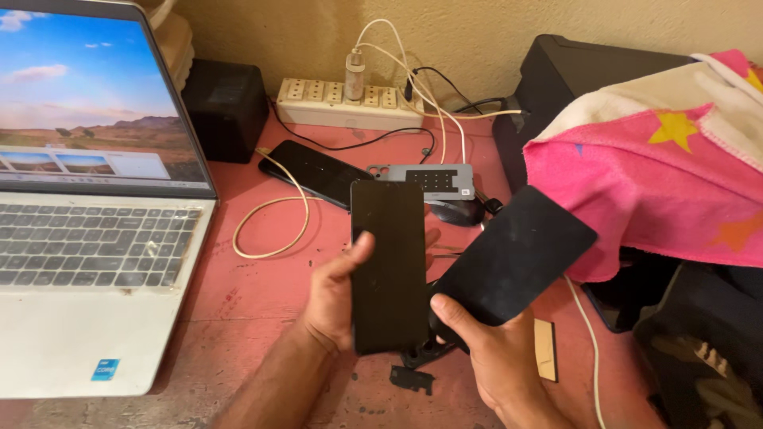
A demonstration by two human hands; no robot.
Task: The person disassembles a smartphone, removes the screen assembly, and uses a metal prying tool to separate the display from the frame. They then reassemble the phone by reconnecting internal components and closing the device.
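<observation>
My left hand (334, 298) holds a black phone screen panel (389, 266) upright, thumb on its left edge and fingers behind it. My right hand (493, 353) grips the lower corner of a matte black back cover (513, 254), tilted up to the right. The two panels almost touch at their lower edges. Both are held above the pink table (246, 310).
An open laptop (87, 222) fills the left. A phone (314, 171) on a white cable, a grey phone frame (429, 181) and a power strip (350, 103) lie behind. A pink towel (660, 167) covers a black box at right. Small black parts (413, 377) lie below my hands.
</observation>
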